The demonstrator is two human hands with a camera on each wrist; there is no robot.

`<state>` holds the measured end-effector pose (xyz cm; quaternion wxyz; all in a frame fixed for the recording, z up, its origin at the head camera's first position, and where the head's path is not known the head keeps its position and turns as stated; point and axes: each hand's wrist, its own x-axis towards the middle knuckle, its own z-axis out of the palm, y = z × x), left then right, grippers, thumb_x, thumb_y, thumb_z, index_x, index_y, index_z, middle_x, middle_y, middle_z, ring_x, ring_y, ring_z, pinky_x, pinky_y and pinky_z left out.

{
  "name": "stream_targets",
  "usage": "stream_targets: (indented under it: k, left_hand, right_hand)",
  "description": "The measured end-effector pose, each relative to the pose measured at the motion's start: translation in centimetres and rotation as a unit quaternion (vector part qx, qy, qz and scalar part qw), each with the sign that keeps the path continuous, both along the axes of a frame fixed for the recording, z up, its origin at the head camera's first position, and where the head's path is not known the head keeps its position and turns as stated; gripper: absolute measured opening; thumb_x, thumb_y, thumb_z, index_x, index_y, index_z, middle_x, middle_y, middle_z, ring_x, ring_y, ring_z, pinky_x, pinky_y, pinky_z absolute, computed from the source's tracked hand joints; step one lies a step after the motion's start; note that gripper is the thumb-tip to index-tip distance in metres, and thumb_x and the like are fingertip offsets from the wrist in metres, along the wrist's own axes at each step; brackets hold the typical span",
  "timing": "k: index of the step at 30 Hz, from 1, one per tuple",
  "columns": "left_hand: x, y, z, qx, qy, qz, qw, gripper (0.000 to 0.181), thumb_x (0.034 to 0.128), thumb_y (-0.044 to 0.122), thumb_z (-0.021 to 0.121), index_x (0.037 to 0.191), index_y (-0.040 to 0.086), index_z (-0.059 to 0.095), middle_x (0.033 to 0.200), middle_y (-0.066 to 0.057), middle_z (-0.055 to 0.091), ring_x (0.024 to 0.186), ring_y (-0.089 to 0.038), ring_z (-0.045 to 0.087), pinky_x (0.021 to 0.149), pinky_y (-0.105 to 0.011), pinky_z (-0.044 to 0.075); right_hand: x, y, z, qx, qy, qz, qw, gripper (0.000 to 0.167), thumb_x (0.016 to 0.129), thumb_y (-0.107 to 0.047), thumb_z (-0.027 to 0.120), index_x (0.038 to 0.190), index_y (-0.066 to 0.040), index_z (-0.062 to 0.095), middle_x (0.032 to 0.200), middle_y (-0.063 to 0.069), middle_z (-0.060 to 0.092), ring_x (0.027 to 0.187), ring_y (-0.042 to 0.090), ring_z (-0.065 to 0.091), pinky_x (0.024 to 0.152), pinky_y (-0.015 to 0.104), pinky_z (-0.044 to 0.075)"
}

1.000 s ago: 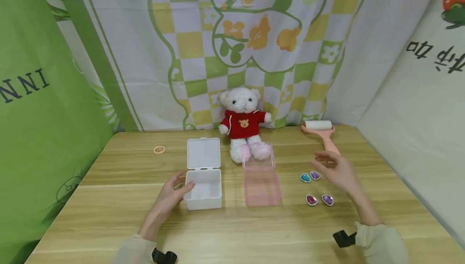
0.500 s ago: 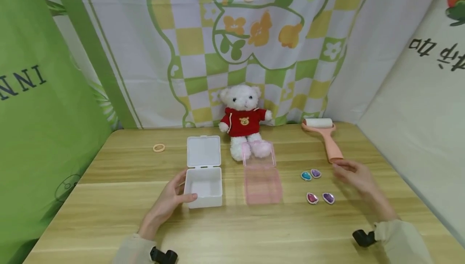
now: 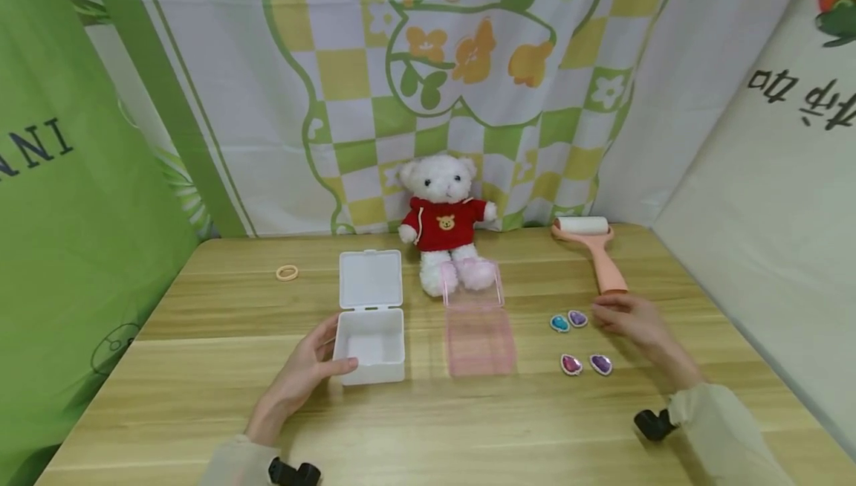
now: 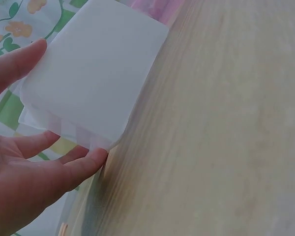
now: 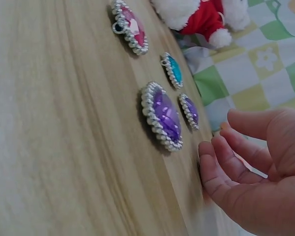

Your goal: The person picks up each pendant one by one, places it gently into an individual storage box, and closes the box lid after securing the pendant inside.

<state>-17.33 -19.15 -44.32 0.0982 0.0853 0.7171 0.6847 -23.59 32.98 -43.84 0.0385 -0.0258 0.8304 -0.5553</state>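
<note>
My left hand [image 3: 301, 367] holds the near left corner of an open white plastic box [image 3: 371, 374], thumb over the front and fingers along the left side. Its lid stands behind it; the left wrist view shows the outer wall of the white box [image 4: 98, 64] by my fingertips. My right hand [image 3: 638, 322] is loosely curled and holds nothing, just right of the far purple gem [image 3: 577, 319]. The blue gem [image 3: 559, 323] lies beside that one. Nearer lie a red gem [image 3: 571, 365] and another purple gem [image 5: 162, 118], all with silvery beaded rims.
An open pink transparent box [image 3: 480, 345] stands right of the white box. Behind it sits a white teddy bear [image 3: 444, 222] in a red hoodie. A lint roller [image 3: 605, 267] lies beyond my right hand. A small beige ring [image 3: 287, 273] lies at the far left.
My right hand has come down from over the lint roller's handle, moved right, then back left towards the gems. My left thumb has settled further over the white box's front.
</note>
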Motion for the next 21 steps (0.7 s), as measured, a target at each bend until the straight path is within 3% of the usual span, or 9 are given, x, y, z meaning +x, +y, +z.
stream_targets:
  k: [8,13,21]
  left_hand:
    - [0.0,-0.1,0.0,-0.004,0.003,-0.005,1.0000,0.085,0.0794,0.001,0.072,0.147,-0.006,0.022,0.146,-0.030,0.031,0.127,-0.042,0.039,0.093,-0.031,0.045]
    - [0.0,-0.1,0.0,-0.004,0.003,-0.006,1.0000,0.085,0.0796,0.001,0.072,0.147,-0.007,0.022,0.146,-0.030,0.031,0.127,-0.043,0.039,0.095,-0.033,0.044]
    - [-0.1,-0.2,-0.1,-0.009,0.016,-0.008,0.9998,0.084,0.0803,0.002,0.072,0.147,-0.008,0.022,0.145,-0.031,0.032,0.126,-0.043,0.040,0.097,-0.035,0.043]
  right_hand:
    - [-0.6,-0.9,0.3,0.088,-0.010,0.002,0.9961,0.046,0.090,-0.015,0.066,0.120,0.019,0.054,0.097,0.015,0.069,0.075,0.008,0.061,0.065,0.025,0.053]
    - [-0.9,-1.1,0.2,0.165,0.003,0.008,0.9863,0.043,0.085,-0.019,0.073,0.111,0.013,0.062,0.090,0.010,0.068,0.075,0.010,0.057,0.063,0.023,0.047]
    - [-1.2,-1.5,-0.1,0.186,0.015,0.016,0.9823,0.041,0.080,-0.021,0.078,0.103,0.011,0.067,0.080,0.005,0.064,0.072,0.011,0.054,0.061,0.023,0.044]
